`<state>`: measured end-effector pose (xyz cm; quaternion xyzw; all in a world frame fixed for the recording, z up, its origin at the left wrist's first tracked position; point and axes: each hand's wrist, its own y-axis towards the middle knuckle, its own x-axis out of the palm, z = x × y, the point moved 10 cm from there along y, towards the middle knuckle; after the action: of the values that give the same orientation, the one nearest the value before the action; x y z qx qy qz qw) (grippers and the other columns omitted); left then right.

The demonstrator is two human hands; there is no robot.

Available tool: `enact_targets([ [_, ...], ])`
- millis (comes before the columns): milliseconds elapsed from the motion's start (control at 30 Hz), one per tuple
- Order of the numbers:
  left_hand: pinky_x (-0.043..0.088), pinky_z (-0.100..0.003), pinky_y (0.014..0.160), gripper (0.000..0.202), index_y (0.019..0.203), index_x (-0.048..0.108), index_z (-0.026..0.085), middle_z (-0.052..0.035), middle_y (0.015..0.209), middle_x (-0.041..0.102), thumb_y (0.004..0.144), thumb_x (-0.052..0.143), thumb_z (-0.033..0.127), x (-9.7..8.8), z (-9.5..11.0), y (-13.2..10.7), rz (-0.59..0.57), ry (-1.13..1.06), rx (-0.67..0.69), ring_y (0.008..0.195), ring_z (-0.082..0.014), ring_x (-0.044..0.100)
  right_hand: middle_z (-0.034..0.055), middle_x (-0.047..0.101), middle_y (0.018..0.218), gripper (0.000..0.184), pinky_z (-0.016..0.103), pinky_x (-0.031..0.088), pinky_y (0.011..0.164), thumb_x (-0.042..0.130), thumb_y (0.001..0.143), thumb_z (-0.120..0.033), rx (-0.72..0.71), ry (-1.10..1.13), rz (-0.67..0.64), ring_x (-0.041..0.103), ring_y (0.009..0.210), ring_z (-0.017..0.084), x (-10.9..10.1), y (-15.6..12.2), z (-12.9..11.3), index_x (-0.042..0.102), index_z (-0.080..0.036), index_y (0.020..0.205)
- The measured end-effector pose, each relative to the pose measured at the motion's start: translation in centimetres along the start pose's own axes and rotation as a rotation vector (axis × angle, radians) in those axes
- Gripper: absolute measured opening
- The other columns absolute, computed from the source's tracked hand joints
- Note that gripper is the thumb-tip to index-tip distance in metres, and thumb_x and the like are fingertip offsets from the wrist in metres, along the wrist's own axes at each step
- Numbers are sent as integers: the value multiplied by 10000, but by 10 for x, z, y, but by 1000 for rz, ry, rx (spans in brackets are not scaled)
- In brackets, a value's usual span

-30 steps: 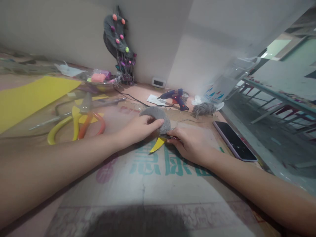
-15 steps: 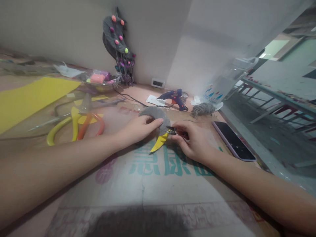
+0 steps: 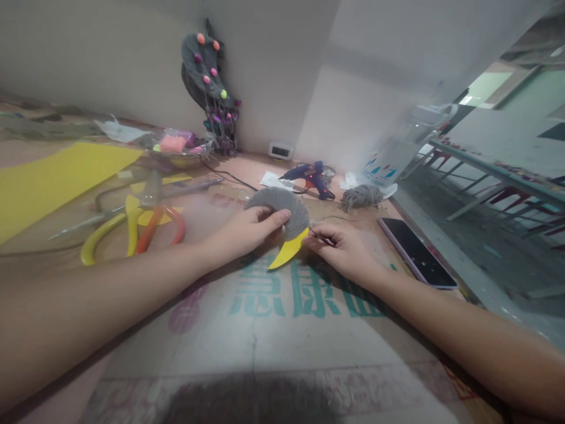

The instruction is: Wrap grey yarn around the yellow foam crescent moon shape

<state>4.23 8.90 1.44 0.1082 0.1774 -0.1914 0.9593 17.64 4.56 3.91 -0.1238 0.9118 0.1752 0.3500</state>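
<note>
My left hand grips a crescent-shaped piece, grey with wound yarn over most of it and bare yellow at its lower tip. It is lifted slightly off the printed cardboard sheet. My right hand is closed just right of the crescent's tip, pinching a thin grey yarn strand that runs off toward a loose yarn bundle. A small dark tool tip shows under its fingers; I cannot make out what it is.
Yellow-handled and orange-handled scissors lie to the left beside a yellow foam sheet. A blue glue gun, a phone, a bag of coloured pieces and a grey decorated ornament against the wall stand farther back.
The crescent has tilted up so more of its yellow tip shows. My right hand moved from snipping at the crescent's edge to pinching the yarn strand beside it.
</note>
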Motion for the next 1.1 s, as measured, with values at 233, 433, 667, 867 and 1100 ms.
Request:
enact_targets([
  [233,409,-257,629,349,664,585,174,1,691,587,872,557,453,16,29,-4,-147,187,232,680,-147,556,-32,468,610,272,237,340,521,579,825,-434,152,211,24,401,549,106,-1,-1,18,571,-187,712],
  [433,403,-266,694,278,687,584,168,9,722,593,888,548,357,18,34,-4,-160,230,323,739,-144,549,-26,465,624,265,238,340,533,577,813,-422,163,177,41,406,576,112,-3,-1,18,564,-186,692],
  [667,401,-261,679,274,705,572,170,18,732,584,888,548,371,19,30,-3,-176,210,301,726,-136,540,-36,436,606,260,232,330,519,574,820,-413,141,167,36,384,561,105,-3,0,17,552,-187,693],
  [867,413,-250,646,261,745,598,177,5,763,603,868,549,402,18,25,-3,-170,125,200,714,-139,549,-34,437,599,260,224,324,502,541,848,-384,91,96,78,387,547,100,-9,0,10,543,-186,680],
  [1100,389,-245,640,277,690,568,177,20,684,540,879,518,372,20,28,-3,-212,153,240,687,-135,515,-40,452,567,263,219,317,492,542,882,-341,6,-28,86,398,525,96,-11,-2,-1,531,-193,665],
])
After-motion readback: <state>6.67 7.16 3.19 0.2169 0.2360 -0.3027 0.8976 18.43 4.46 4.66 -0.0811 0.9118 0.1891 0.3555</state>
